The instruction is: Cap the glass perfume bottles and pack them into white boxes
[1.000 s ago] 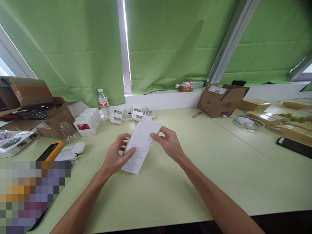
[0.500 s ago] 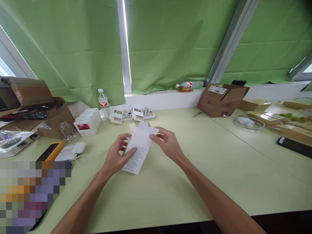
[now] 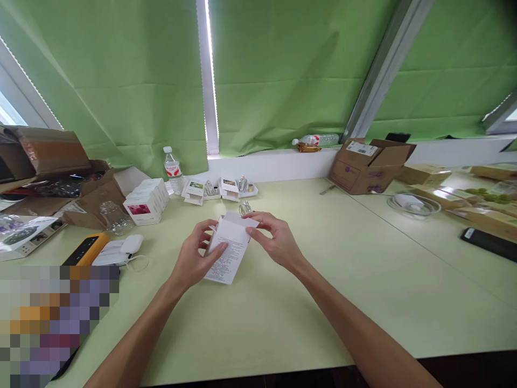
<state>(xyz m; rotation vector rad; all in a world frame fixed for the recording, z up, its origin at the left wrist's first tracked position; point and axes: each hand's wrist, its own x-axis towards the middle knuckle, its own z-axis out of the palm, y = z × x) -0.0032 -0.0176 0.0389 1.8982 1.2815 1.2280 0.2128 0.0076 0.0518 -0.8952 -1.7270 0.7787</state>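
Note:
Both hands grip a small white carton (image 3: 226,253) with fine printed text on its side, held just above the pale green table (image 3: 323,280). My left hand (image 3: 197,253) wraps round the carton's left side, thumb on the printed face. With its fingers, my right hand (image 3: 271,240) presses the carton's top flap down. A small clear glass bottle (image 3: 244,207) stands on the table just beyond the carton.
A stack of white boxes (image 3: 146,201), a water bottle (image 3: 172,168) and small open trays (image 3: 220,188) stand at the back. Brown cartons (image 3: 369,164) sit to the right, a yellow device (image 3: 83,249) and white cable (image 3: 121,250) to the left.
The carton's tall flap, raised a second ago, has been folded down by my right hand. The carton now looks shorter, and the glass bottle behind it has come into view.

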